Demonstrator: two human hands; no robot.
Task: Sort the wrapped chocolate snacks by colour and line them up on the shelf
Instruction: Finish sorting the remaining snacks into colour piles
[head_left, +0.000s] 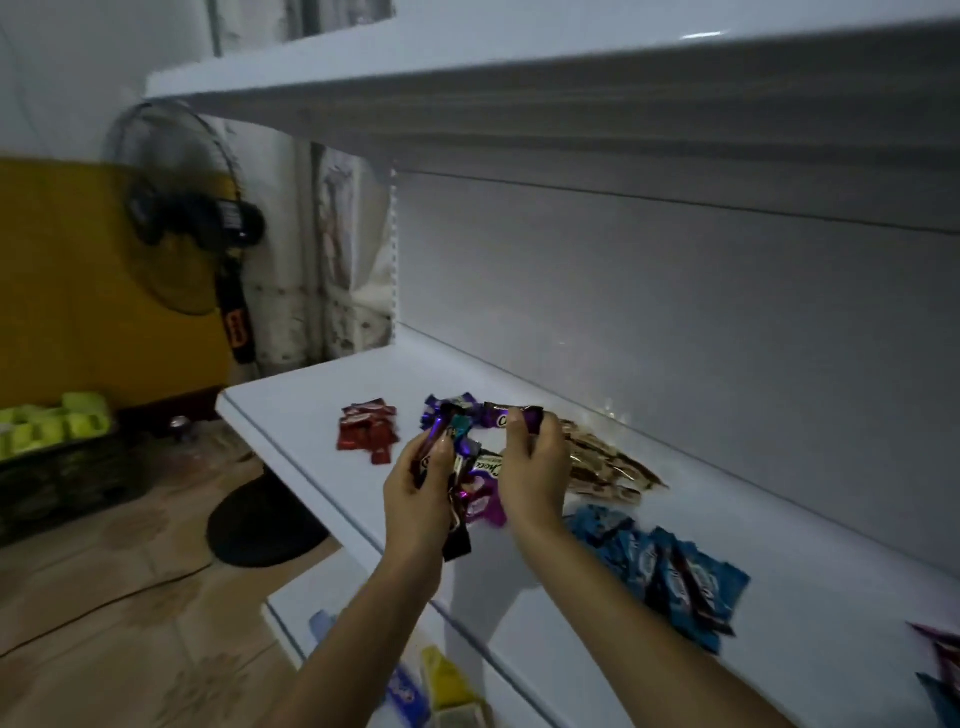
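Observation:
On the white shelf lie wrapped chocolate snacks in colour groups: red ones at the left, purple ones beside them, gold-brown ones near the back wall, blue ones at the right. My left hand grips a bunch of purple snacks above the shelf's front. My right hand pinches one dark purple snack by its end, just above the purple group.
A black standing fan is left of the shelf, its base on the floor. A crate of green items sits at far left. More wrapped snacks show at the right edge. A lower shelf holds yellow and blue packs.

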